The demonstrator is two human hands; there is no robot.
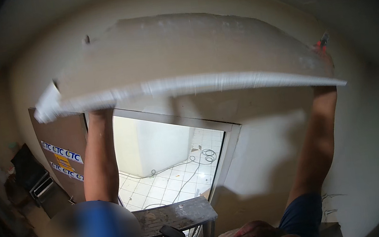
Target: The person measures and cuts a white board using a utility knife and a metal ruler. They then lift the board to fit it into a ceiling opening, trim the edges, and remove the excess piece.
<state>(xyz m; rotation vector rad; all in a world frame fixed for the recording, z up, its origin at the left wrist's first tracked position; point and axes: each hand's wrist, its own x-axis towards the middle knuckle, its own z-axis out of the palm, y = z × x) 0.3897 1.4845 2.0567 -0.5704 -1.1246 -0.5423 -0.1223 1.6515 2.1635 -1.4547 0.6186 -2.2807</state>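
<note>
A broad sheet of plasterboard (181,53) is raised high in front of me, its grey-brown face toward me. The near white edge (194,82) looks rough and is smeared by motion. My left forearm (99,162) reaches up behind the sheet's left part; that hand's fingers are hidden by it. At the far right end, my right hand (327,60) is closed at the sheet's edge. A small red and black hand tool (322,42) sticks up from it, too small to name exactly. The right forearm (317,136) passes beneath the sheet's corner.
A framed opening (235,143) shows a tiled floor (178,179) with loose cable coils (208,155) beyond. Below stands a dusty plank bench (178,215). To the left are a brown door panel (61,132) with stickers and a black chair (32,171). Pale walls (370,124) enclose the right side.
</note>
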